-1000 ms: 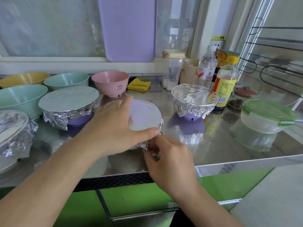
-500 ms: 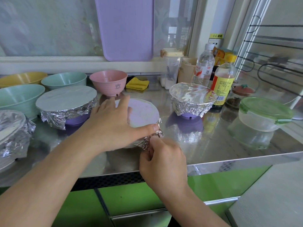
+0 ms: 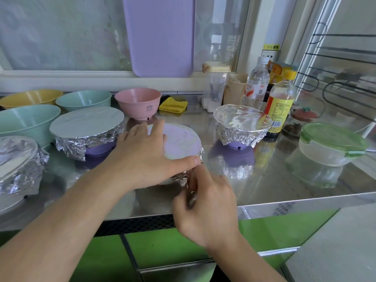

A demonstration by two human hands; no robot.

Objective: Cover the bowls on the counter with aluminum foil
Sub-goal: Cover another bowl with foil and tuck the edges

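Observation:
A small bowl with aluminum foil (image 3: pixel 183 141) stretched over its top stands at the middle of the steel counter (image 3: pixel 284 186). My left hand (image 3: pixel 146 155) lies flat on the foil, thumb along the near rim. My right hand (image 3: pixel 205 202) pinches the crumpled foil edge at the bowl's near right side; its fingertips are blurred. Three other bowls wear foil: a purple one (image 3: pixel 87 129) to the left, a purple one (image 3: pixel 241 125) to the right, one (image 3: pixel 16 159) at the far left edge. A pink bowl (image 3: pixel 138 102), two teal bowls (image 3: pixel 26 121) (image 3: pixel 83 99) and a yellow bowl (image 3: pixel 30 97) stand uncovered.
Behind the right foil bowl stand bottles (image 3: pixel 281 104), a water bottle (image 3: pixel 257 84) and a shaker jar (image 3: pixel 214 86). A green-lidded container (image 3: pixel 331 143) sits at the right. A yellow cloth (image 3: pixel 173 105) lies at the back. A purple board (image 3: pixel 160 35) leans on the window.
My right hand has slid down along the near foil edge, working it against the bowl's side. The left hand stays pressed on top.

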